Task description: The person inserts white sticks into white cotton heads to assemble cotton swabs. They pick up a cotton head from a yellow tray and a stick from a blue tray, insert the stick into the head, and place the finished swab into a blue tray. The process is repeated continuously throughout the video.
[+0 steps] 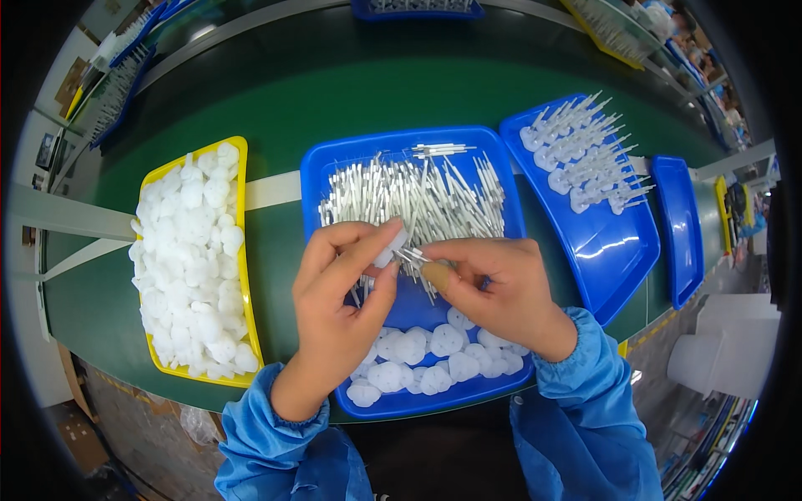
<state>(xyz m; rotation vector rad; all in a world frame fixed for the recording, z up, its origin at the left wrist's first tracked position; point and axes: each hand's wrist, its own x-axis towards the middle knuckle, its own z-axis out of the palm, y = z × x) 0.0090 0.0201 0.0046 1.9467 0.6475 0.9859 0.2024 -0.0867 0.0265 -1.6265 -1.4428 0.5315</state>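
Over the middle blue tray (413, 311), my left hand (338, 288) pinches a white, petal-shaped plastic disc (390, 250) between thumb and fingers. Facing it, my right hand (505, 280) grips a few thin white-and-silver rods (410, 256), their ends at the disc; whether one sits in it I cannot tell. A tan cover wraps the right thumb. Behind both hands lies a dense pile of similar rods (418, 196) in the tray's far part. Several loose white discs (447, 341) fill its near end, below my wrists.
To the left, a yellow tray (249, 309) is heaped with white discs (192, 259). At right, a tilted blue tray (614, 259) holds rows of discs with rods standing in them (581, 154). Another blue tray (681, 230) lies beyond it. All rest on a green table (276, 92).
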